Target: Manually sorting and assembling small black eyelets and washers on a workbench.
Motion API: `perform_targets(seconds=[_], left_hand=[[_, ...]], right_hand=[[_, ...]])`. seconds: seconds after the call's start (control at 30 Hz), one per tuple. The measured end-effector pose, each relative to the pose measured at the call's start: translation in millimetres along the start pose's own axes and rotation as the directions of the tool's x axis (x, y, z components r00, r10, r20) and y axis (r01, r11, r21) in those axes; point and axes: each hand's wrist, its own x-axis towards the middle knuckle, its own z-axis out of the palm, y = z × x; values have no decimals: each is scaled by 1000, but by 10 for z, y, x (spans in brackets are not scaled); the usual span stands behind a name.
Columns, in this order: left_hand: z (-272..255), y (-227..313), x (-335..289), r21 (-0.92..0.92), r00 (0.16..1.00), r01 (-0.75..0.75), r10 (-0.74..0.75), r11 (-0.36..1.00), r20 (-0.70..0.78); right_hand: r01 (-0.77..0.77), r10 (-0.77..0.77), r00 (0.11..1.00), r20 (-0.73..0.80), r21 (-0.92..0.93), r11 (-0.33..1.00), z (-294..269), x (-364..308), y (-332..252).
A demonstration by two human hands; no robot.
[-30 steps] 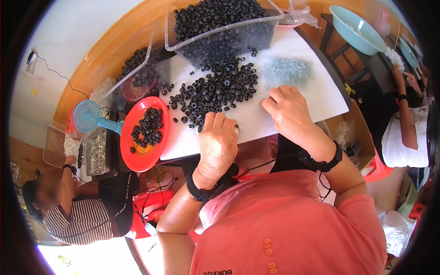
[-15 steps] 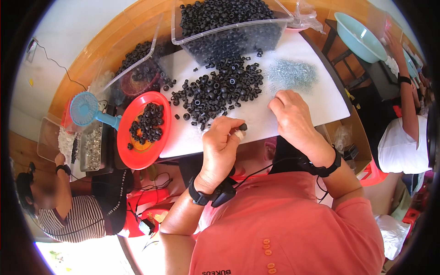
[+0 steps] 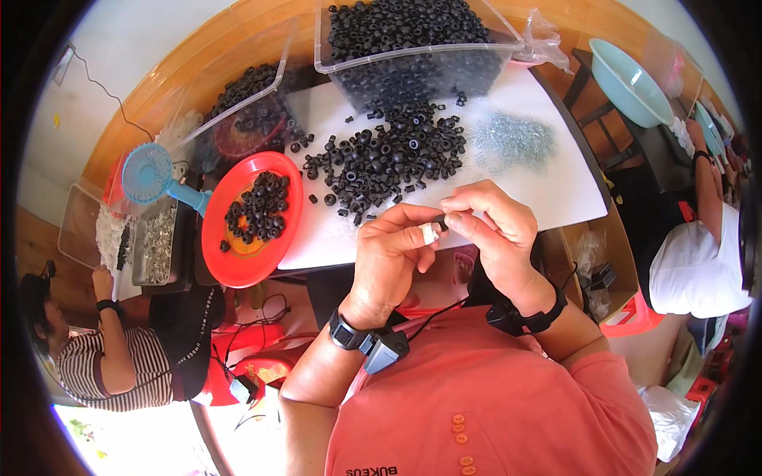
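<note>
Over the near edge of the white tabletop [image 3: 556,198], my two hands meet. My left hand [image 3: 389,258] pinches a small black plastic part [image 3: 442,223] between thumb and forefinger; a white wrap [image 3: 429,233] covers part of the thumb. The fingertips of my right hand [image 3: 500,234] are pressed together against that part's other side, and whatever lies between them is too small to make out. Beyond my hands spreads a heap of black plastic parts [image 3: 397,155], some round like knobs, some short tubes. A patch of tiny shiny blue-grey pieces [image 3: 516,141] lies right of it.
At the left stands a red plate [image 3: 230,274] of round black parts. A large clear bin [image 3: 421,79] of black parts is at the back, with another clear bin [image 3: 278,79] left of it. A blue handheld fan [image 3: 148,172] lies beside the plate. Two people work at either side.
My right hand has moved left from near the shiny pieces to meet my left hand at the black part. The left hand keeps its pinch. The whole view has shifted slightly.
</note>
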Motion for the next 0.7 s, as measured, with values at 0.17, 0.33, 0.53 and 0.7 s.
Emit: perform_targets(seconds=[0.17,0.33,0.53,0.7], left_hand=[[20,-12,10,-118,999,10,-6,993,37],[36,-17,5,-109,999,-5,11,994,53],[-2,-30,-6,-114,999,3,2,993,45],[-62,-51,-47,-192,998,-25,36,981,56]], right_hand=[[58,-58,997,-44,-8,998,43,-59,1],[118,-122,990,-65,-73,990,43,-53,20],[301,-314,949,26,-360,883,79,-92,-12],[152,-151,988,25,-234,960,57,-88,-38]])
